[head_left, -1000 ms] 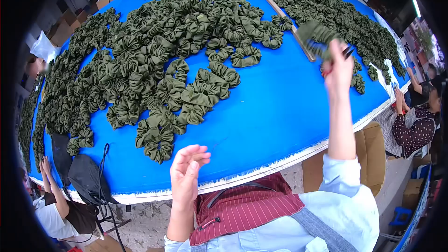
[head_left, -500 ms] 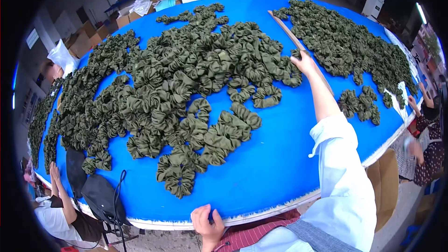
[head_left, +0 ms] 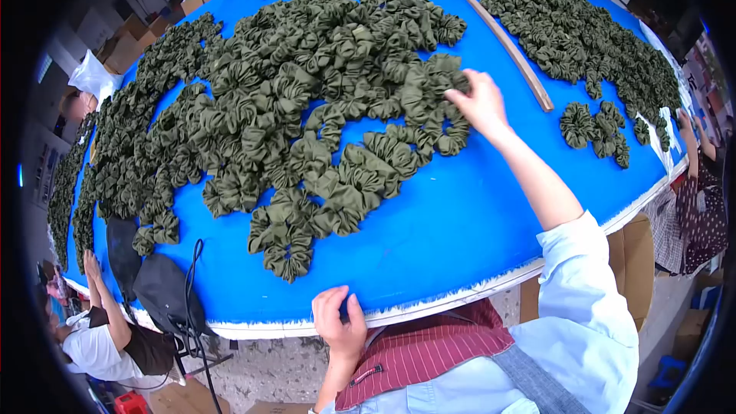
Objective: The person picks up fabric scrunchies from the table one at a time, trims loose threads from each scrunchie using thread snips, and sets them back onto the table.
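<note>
Dark green scrunchies (head_left: 291,84) lie in a wide, loose heap over the blue table cover (head_left: 429,245). My right hand (head_left: 483,107) is at the right edge of this heap, its thumb and fingers apart against the outermost scrunchies; part of the fingertips is hidden. My left hand (head_left: 341,322) rests at the near table edge with its thumb apart from slightly bent fingers, holding nothing. A long wooden stick (head_left: 510,46) lies to the right of my right hand, between the heap and a second pile of scrunchies (head_left: 575,38).
A small cluster of scrunchies (head_left: 594,129) lies at the right. By the left table edge are a black bag (head_left: 165,291) and a cable (head_left: 192,284). One person (head_left: 107,337) stands at the left, another (head_left: 701,207) at the right. Cardboard boxes (head_left: 130,50) stand behind.
My right hand has left the wooden stick and moved left onto the heap's edge. Scrunchies there have shifted toward me and left. The view has tilted down; my left hand stays at the edge.
</note>
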Demonstrator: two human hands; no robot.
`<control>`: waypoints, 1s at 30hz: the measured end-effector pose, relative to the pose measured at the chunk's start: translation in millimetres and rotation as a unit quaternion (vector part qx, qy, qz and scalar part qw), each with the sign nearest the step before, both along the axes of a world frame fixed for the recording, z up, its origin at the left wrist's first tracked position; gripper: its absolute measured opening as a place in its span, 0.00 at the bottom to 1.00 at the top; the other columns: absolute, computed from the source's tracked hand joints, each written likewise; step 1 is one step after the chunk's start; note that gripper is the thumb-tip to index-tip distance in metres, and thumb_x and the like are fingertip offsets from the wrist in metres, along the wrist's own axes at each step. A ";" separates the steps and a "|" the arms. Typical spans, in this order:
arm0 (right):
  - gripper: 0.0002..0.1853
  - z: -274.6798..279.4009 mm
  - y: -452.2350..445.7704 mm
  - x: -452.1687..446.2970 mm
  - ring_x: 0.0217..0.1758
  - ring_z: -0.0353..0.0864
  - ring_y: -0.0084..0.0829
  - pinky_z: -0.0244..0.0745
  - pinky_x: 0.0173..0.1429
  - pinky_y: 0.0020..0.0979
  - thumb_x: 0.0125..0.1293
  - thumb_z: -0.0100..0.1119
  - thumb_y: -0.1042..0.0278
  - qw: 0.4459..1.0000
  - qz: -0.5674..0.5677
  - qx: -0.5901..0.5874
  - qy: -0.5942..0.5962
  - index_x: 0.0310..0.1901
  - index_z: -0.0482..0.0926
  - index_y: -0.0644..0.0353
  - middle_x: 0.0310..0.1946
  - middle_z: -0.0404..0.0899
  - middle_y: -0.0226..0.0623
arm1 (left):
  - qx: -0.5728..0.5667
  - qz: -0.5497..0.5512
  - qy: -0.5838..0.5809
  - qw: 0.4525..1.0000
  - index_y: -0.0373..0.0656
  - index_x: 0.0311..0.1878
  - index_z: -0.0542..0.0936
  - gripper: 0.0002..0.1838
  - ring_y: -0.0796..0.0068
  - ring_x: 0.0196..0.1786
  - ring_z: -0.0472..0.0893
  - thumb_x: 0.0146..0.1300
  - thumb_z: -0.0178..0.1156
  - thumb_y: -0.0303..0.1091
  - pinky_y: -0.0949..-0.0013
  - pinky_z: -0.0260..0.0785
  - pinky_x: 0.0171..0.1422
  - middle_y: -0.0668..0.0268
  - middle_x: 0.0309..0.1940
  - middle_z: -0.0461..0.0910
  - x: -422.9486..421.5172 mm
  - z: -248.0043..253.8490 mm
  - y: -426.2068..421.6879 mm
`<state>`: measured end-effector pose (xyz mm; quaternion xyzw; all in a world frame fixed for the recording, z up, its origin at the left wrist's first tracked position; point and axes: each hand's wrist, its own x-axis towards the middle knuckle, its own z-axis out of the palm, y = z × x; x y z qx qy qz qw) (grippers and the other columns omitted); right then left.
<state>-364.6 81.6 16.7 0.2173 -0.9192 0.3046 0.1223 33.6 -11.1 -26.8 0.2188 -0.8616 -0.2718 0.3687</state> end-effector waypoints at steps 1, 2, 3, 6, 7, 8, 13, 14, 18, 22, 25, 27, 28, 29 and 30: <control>0.21 9.0 8.2 6.6 0.36 0.76 0.37 0.72 0.41 0.34 0.53 0.61 0.63 0.999 0.007 -0.010 0.049 0.48 0.73 0.63 0.41 0.73 0.41 | 0.061 0.011 0.020 0.998 0.37 0.38 0.74 0.11 0.66 0.35 0.74 0.49 0.58 0.20 0.65 0.67 0.43 0.60 0.34 0.76 1.7 0.7 -2.3; 0.19 12.6 16.1 12.7 0.35 0.76 0.36 0.72 0.39 0.32 0.54 0.60 0.68 0.991 0.042 -0.063 0.113 0.48 0.73 0.62 0.40 0.73 0.40 | 0.121 0.024 0.040 0.991 0.37 0.38 0.74 0.10 0.67 0.35 0.74 0.50 0.58 0.20 0.66 0.67 0.43 0.60 0.34 0.76 3.0 1.7 -4.2; 0.18 17.2 19.5 21.6 0.34 0.75 0.35 0.72 0.38 0.30 0.54 0.59 0.73 0.974 0.079 -0.117 0.176 0.48 0.73 0.62 0.39 0.73 0.40 | 0.181 0.039 0.063 0.981 0.37 0.38 0.74 0.09 0.68 0.35 0.74 0.52 0.57 0.20 0.67 0.67 0.43 0.60 0.34 0.76 2.1 3.4 -6.3; 0.20 47.0 22.6 85.6 0.34 0.74 0.33 0.72 0.36 0.26 0.49 0.59 0.81 0.953 0.185 -0.171 0.169 0.47 0.74 0.61 0.39 0.73 0.39 | 0.317 0.043 0.109 0.941 0.37 0.40 0.74 0.08 0.71 0.39 0.74 0.57 0.56 0.23 0.70 0.68 0.45 0.60 0.39 0.76 -13.2 26.6 -10.5; 0.23 49.8 22.1 103.7 0.33 0.74 0.32 0.72 0.35 0.26 0.45 0.60 0.82 0.928 0.254 -0.169 0.214 0.47 0.74 0.60 0.39 0.74 0.39 | 0.395 -0.012 0.136 0.909 0.36 0.43 0.74 0.09 0.72 0.40 0.74 0.58 0.56 0.24 0.71 0.68 0.46 0.60 0.41 0.75 -24.7 38.4 -13.0; 0.25 50.8 21.6 121.2 0.33 0.74 0.31 0.72 0.33 0.26 0.42 0.61 0.84 0.896 0.321 -0.166 0.257 0.47 0.75 0.60 0.40 0.74 0.38 | 0.468 -0.067 0.164 0.866 0.36 0.45 0.73 0.10 0.72 0.42 0.74 0.59 0.56 0.24 0.72 0.68 0.47 0.59 0.42 0.75 -36.3 49.8 -15.5; 0.25 29.0 19.5 189.9 0.32 0.76 0.32 0.73 0.31 0.26 0.42 0.62 0.80 0.841 0.472 -0.122 0.236 0.47 0.75 0.61 0.43 0.74 0.40 | 0.685 -0.170 0.233 0.670 0.35 0.51 0.70 0.14 0.75 0.42 0.75 0.61 0.54 0.25 0.75 0.68 0.48 0.59 0.42 0.76 -73.7 83.8 -18.5; 0.25 26.6 21.1 197.8 0.32 0.76 0.32 0.73 0.31 0.26 0.42 0.62 0.80 0.838 0.479 -0.124 0.229 0.47 0.75 0.61 0.43 0.74 0.40 | 0.685 -0.160 0.235 0.670 0.35 0.51 0.70 0.14 0.75 0.42 0.75 0.61 0.54 0.25 0.75 0.68 0.48 0.59 0.42 0.76 -73.6 82.2 -18.7; 0.23 24.9 25.5 219.8 0.33 0.78 0.29 0.73 0.31 0.24 0.47 0.63 0.79 0.877 0.428 -0.204 0.079 0.48 0.74 0.61 0.43 0.75 0.39 | 0.632 -0.182 0.228 0.718 0.36 0.51 0.70 0.14 0.74 0.42 0.76 0.63 0.53 0.27 0.76 0.69 0.46 0.60 0.40 0.77 -72.7 75.1 -23.0; 0.23 38.1 14.2 228.3 0.31 0.76 0.24 0.71 0.29 0.21 0.49 0.64 0.79 0.868 0.302 -0.346 -0.187 0.49 0.72 0.61 0.41 0.76 0.38 | 0.651 -0.173 0.259 0.692 0.37 0.51 0.70 0.14 0.74 0.41 0.76 0.62 0.52 0.26 0.76 0.69 0.45 0.60 0.39 0.77 -68.6 73.5 -20.5; 0.23 38.6 7.7 230.2 0.28 0.74 0.20 0.68 0.27 0.19 0.50 0.63 0.79 0.820 0.250 -0.403 -0.321 0.50 0.72 0.61 0.39 0.76 0.37 | 0.654 -0.183 0.269 0.683 0.37 0.51 0.70 0.15 0.74 0.41 0.76 0.61 0.53 0.25 0.77 0.69 0.46 0.60 0.39 0.77 -66.2 73.1 -18.2; 0.23 37.1 3.9 230.5 0.24 0.70 0.16 0.64 0.24 0.16 0.50 0.63 0.81 0.758 0.249 -0.433 -0.419 0.50 0.71 0.62 0.35 0.77 0.36 | 0.646 -0.202 0.272 0.684 0.37 0.51 0.69 0.15 0.75 0.41 0.76 0.60 0.54 0.23 0.77 0.68 0.48 0.61 0.40 0.76 -63.3 73.1 -17.7; 0.23 36.2 2.7 230.4 0.22 0.68 0.14 0.62 0.22 0.15 0.50 0.63 0.81 0.723 0.249 -0.445 -0.466 0.50 0.71 0.62 0.34 0.77 0.35 | 0.642 -0.211 0.275 0.684 0.37 0.51 0.69 0.16 0.75 0.41 0.76 0.59 0.55 0.22 0.77 0.68 0.48 0.61 0.40 0.76 -62.3 73.2 -17.6; 0.23 34.8 2.9 229.3 0.22 0.68 0.14 0.62 0.22 0.15 0.50 0.63 0.81 0.722 0.249 -0.445 -0.467 0.50 0.71 0.62 0.34 0.77 0.35 | 0.642 -0.209 0.274 0.685 0.37 0.51 0.69 0.16 0.75 0.41 0.76 0.59 0.55 0.22 0.77 0.68 0.48 0.61 0.40 0.76 -61.5 73.4 -17.6; 0.23 32.7 4.1 227.2 0.21 0.67 0.14 0.59 0.21 0.14 0.51 0.63 0.82 0.718 0.239 -0.458 -0.467 0.50 0.71 0.62 0.32 0.77 0.34 | 0.642 -0.204 0.275 0.685 0.37 0.51 0.69 0.16 0.75 0.41 0.76 0.59 0.55 0.22 0.77 0.68 0.48 0.61 0.40 0.76 -60.7 73.7 -17.7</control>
